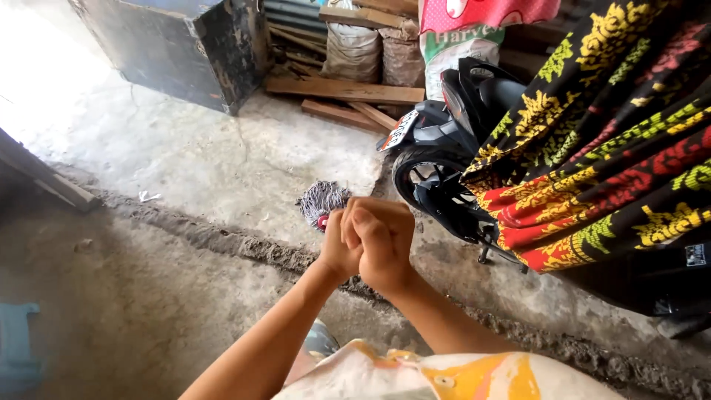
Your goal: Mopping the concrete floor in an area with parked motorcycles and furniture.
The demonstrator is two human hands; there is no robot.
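Note:
My left hand (337, 248) and my right hand (386, 235) are pressed together in fists in the middle of the view, both arms stretched forward. Just beyond the knuckles shows a grey string mop head (324, 198) with a red collar (322, 221), close above the concrete floor (185, 163). The red collar comes out right at my left hand. Both fists appear closed around the mop's handle, which they hide entirely.
A black scooter (452, 141) stands right of the hands, under a hanging black, red and yellow patterned cloth (607, 148). Planks (344, 90) and filled sacks (352, 48) lie at the back beside a dark box (185, 44). A blue stool (18, 344) sits lower left.

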